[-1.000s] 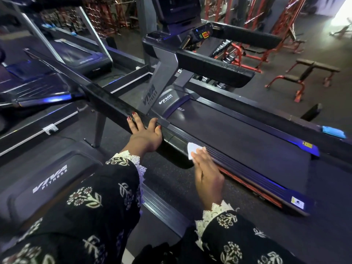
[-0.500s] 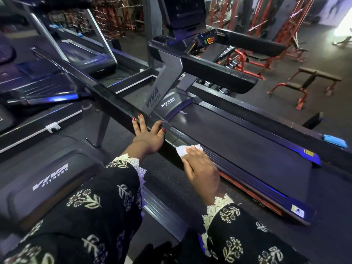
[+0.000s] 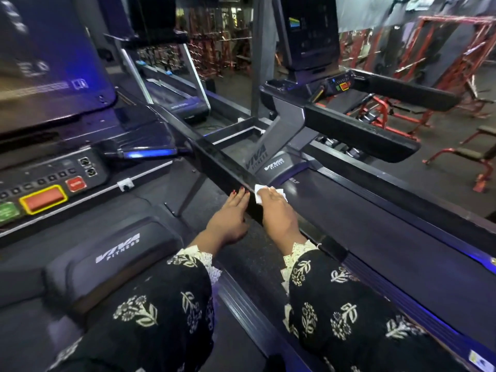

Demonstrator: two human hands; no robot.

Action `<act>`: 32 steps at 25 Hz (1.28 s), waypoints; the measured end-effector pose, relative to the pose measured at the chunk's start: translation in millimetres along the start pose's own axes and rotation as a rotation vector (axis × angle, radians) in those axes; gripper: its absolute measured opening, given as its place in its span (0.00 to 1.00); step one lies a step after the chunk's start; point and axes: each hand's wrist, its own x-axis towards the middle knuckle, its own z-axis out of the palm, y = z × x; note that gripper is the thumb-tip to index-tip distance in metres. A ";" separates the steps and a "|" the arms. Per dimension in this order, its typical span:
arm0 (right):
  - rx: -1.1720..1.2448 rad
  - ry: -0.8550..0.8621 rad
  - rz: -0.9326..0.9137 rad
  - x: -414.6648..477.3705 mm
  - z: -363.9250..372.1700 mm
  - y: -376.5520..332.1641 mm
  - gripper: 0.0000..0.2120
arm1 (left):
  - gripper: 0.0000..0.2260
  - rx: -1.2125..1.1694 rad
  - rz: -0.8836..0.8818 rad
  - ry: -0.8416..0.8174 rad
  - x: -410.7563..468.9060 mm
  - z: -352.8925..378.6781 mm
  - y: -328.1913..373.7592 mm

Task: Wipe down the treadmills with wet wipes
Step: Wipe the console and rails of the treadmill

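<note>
A black treadmill with a dark belt [image 3: 375, 224] lies ahead on the right. A long black handrail [image 3: 222, 167] runs diagonally between it and me. My right hand [image 3: 277, 213] lies flat on a white wet wipe [image 3: 257, 196], pressing it onto the treadmill's near side rail just below the grey motor cover [image 3: 273, 163]. On the other side of the handrail, my left hand [image 3: 230, 218] rests against its side with fingers straight. Most of the wipe is hidden under my right fingers.
A second treadmill's console [image 3: 43, 194] with red and green buttons and its motor cover [image 3: 118, 248] fill the left. A padded side arm [image 3: 359, 135] of the wiped treadmill juts out above its belt. Red benches [image 3: 472, 154] and racks stand at the right rear.
My right hand has slid the wipe forward along the side rail toward the motor cover. My left hand stays at the handrail. The view has swung left, and the left console now shows.
</note>
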 end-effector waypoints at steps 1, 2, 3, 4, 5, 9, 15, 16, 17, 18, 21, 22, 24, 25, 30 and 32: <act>-0.003 0.006 0.007 7.8 2.1 -3.9 0.19 | 0.34 -0.003 -0.019 -0.001 -2.0 -2.5 -7.1; -0.003 0.017 0.013 14.3 4.4 -7.4 0.18 | 0.34 -0.004 -0.029 -0.001 -3.4 -5.5 -14.4; -0.001 0.027 0.014 19.2 6.3 -10.4 0.19 | 0.33 -0.002 -0.034 -0.002 -4.3 -8.8 -20.5; 0.001 0.035 0.007 24.2 8.1 -13.1 0.19 | 0.33 0.001 -0.040 0.000 -4.9 -11.9 -26.4; 0.001 0.039 -0.006 30.1 10.2 -16.4 0.20 | 0.33 0.004 -0.049 0.005 -5.0 -15.5 -32.9; 0.013 0.061 -0.034 57.7 26.5 -28.4 0.19 | 0.31 0.013 -0.080 0.047 3.7 -28.8 -60.9; 0.086 0.266 0.050 107.4 62.3 -54.8 0.11 | 0.25 -0.017 -0.088 0.312 27.3 -59.3 -109.0; 0.122 0.281 0.055 122.3 70.3 -61.0 0.11 | 0.24 -0.016 -0.100 0.366 32.9 -67.9 -119.4; 0.162 0.288 0.059 138.6 78.1 -67.6 0.11 | 0.24 -0.004 -0.113 0.408 39.2 -77.8 -131.4; 0.195 0.296 0.054 155.1 86.6 -75.1 0.11 | 0.23 0.020 -0.126 0.446 46.1 -88.2 -144.6; 0.259 0.338 0.017 193.9 112.1 -101.0 0.10 | 0.22 0.147 -0.149 0.574 64.6 -118.6 -188.5; 0.276 0.346 0.005 204.0 120.0 -108.3 0.10 | 0.22 0.196 -0.185 0.576 68.6 -128.3 -202.6; 0.292 0.348 -0.026 228.2 138.0 -120.2 0.11 | 0.22 0.313 -0.340 0.494 73.2 -149.8 -228.8; 0.283 0.345 -0.048 232.5 144.6 -122.8 0.11 | 0.20 0.368 -0.408 0.454 71.3 -156.7 -236.0; 0.421 0.292 -0.094 252.4 183.7 -161.5 0.14 | 0.16 0.631 -0.542 0.334 74.1 -189.5 -270.2; 0.474 0.325 -0.125 253.9 189.4 -181.2 0.16 | 0.18 0.631 -0.552 0.294 78.1 -197.7 -274.2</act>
